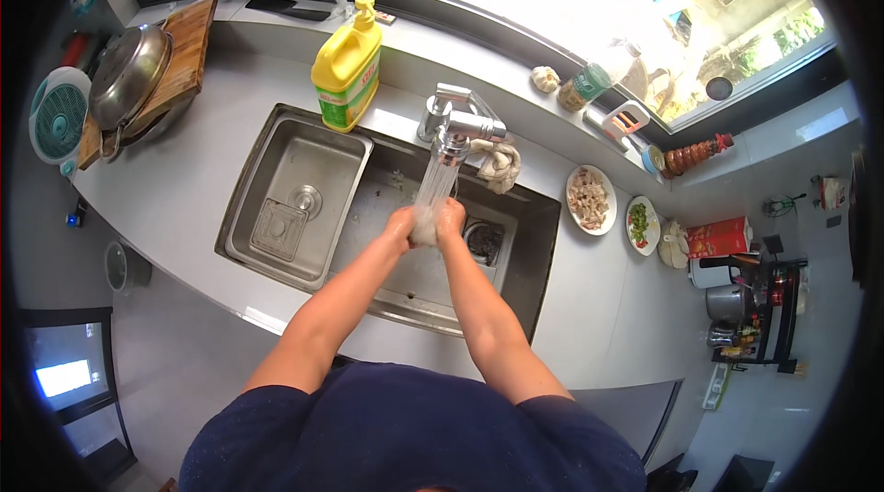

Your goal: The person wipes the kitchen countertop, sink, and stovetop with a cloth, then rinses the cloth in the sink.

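Observation:
My left hand [399, 228] and my right hand [452, 218] are held close together over the large basin of a stainless steel sink [387, 278]. A wide stream of water [434, 183] falls between them from a chrome faucet [452, 136]. A whitish, translucent mass [425, 228] shows between my hands; whether it is splashing water or a held thing is unclear. My fingers are mostly hidden by the water and by each other. Beneath my right hand lies a drain strainer [483, 242] with dark contents.
Left of my hands is a smaller basin [276, 160]. Behind it stands a yellow detergent jug [349, 71]. A cloth [500, 166] hangs by the faucet. On the right counter are plates of sliced food [590, 200] and chopped green and red peppers [642, 224]. A cutting board [190, 43] leans at left.

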`<control>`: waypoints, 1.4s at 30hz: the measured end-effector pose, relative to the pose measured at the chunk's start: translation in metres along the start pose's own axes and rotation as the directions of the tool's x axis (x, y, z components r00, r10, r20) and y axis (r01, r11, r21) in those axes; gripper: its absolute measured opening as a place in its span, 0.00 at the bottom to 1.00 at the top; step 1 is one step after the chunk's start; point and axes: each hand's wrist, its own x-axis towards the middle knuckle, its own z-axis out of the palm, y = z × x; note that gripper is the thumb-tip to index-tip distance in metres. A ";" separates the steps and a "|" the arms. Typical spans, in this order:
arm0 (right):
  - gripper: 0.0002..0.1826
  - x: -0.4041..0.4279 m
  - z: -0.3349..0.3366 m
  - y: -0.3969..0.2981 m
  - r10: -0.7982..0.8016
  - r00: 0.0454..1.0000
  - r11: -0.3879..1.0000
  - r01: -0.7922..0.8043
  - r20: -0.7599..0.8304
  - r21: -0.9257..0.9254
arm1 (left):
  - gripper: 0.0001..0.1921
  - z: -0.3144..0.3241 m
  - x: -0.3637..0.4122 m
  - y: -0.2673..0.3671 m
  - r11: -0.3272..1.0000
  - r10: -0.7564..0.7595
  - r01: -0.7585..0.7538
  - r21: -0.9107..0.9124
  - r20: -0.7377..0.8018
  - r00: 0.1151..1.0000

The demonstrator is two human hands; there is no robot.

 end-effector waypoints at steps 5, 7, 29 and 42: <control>0.12 -0.100 0.017 -0.070 -0.707 0.703 0.706 0.695 0.077 0.134 | 0.14 -0.064 0.020 0.009 0.897 -0.279 0.338 -0.284 0.229 0.933; 0.13 -0.117 0.024 -0.078 -0.698 0.716 0.689 0.679 -0.020 0.252 | 0.14 -0.072 0.032 -0.001 0.949 -0.052 0.201 -0.244 0.508 0.860; 0.06 -0.025 0.010 -0.024 0.086 0.969 0.900 -0.175 0.232 0.399 | 0.15 -0.032 0.022 -0.008 0.903 0.144 -0.124 -0.410 0.018 0.989; 0.11 -0.088 -0.001 -0.073 -0.755 0.648 0.631 0.760 0.105 -0.152 | 0.15 -0.061 0.057 -0.006 0.982 0.076 0.081 -0.172 0.747 0.661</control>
